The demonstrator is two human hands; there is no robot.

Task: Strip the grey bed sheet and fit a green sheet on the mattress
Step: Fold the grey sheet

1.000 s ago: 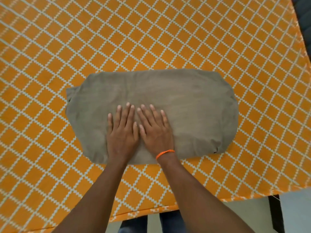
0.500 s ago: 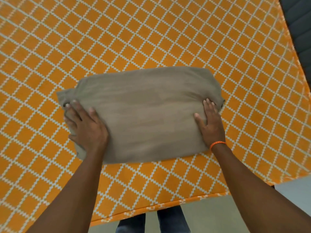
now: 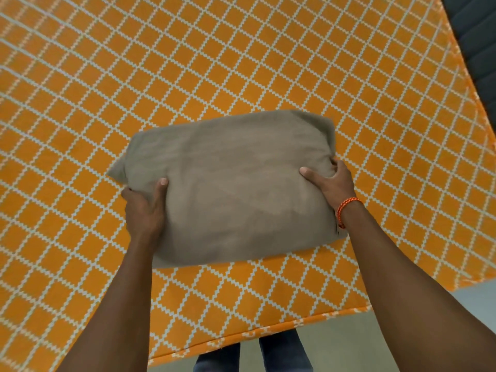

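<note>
Sheet: a folded grey sheet (image 3: pixel 241 189), a thick rectangular bundle, sits between both hands above the mattress; its far right corner is rumpled.
Left hand: the left hand (image 3: pixel 143 208) grips the bundle's left edge, thumb lying on top, fingers tucked under out of sight.
Right hand: the right hand (image 3: pixel 332 181) grips the right edge, thumb on top, fingers curled round the side.
Wrist: an orange braided band (image 3: pixel 345 209) circles the right wrist.
Mattress: the mattress (image 3: pixel 241 63) wears an orange cover with a white diamond grid.
Floor: pale floor (image 3: pixel 375 345) shows by the near edge, with the person's blue-trousered legs (image 3: pixel 284 354).
</note>
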